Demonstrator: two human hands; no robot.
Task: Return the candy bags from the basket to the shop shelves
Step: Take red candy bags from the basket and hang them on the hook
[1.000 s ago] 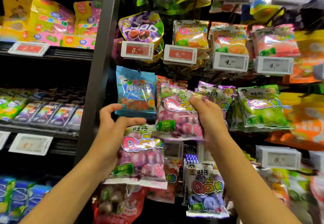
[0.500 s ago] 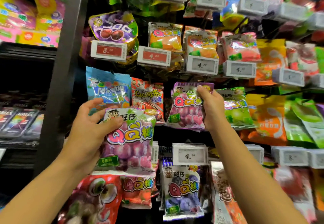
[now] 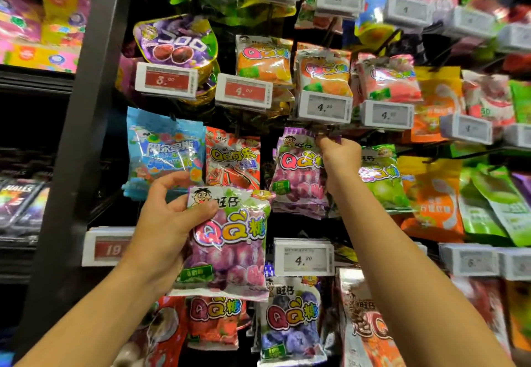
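Two grape bags held: right hand (image 3: 340,155) pinches one (image 3: 298,177) at the peg; hole to be aligned, then slid on. Left hand (image 3: 169,223) grips the spare (image 3: 230,246).

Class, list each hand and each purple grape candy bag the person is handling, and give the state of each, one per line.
Left hand: grips a grape bag by its top left corner.
Grape bag in left hand: held off the rack, upright, slightly tilted.
Right hand: pinches the top edge of a second grape bag.
Second grape bag: raised to the hook area, front of the purple stack.
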